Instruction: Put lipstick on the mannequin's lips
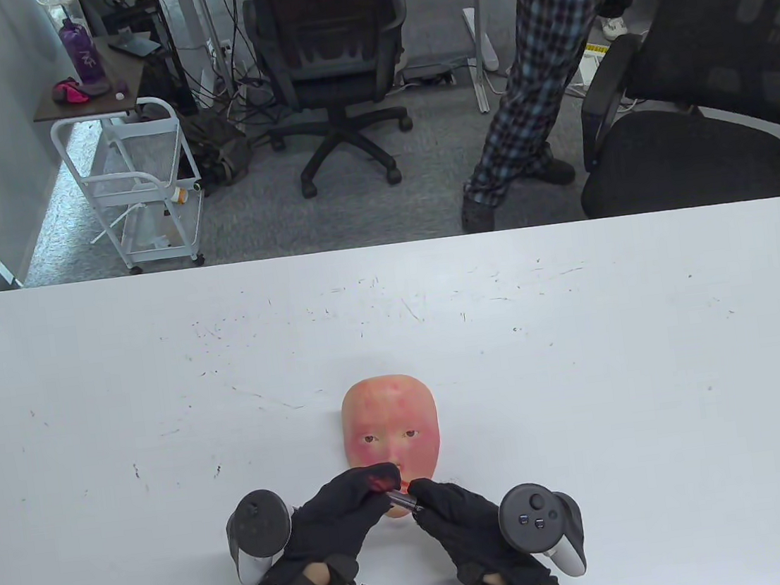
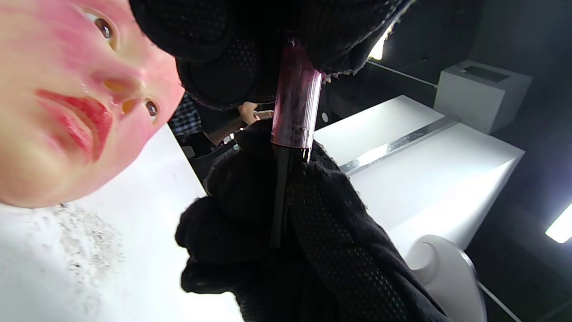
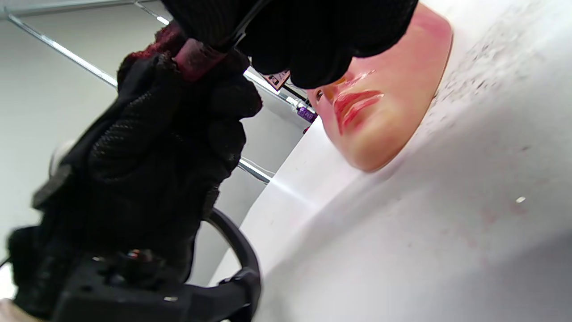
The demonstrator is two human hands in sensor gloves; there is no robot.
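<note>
Above mannequin face (image 1: 391,427), both hands around lipstick (image 1: 403,500)

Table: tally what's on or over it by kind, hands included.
Mannequin face: 1
Lipstick tube, held between both hands: 1
Gloved hands: 2, left hand and right hand
Trackers: 2, left tracker and right tracker
Total: 6

mannequin face (image 1: 392,434): 1 | lipstick (image 1: 403,500): 1 | gloved hands: 2 | office chairs: 2 | cart (image 1: 136,188): 1
</note>
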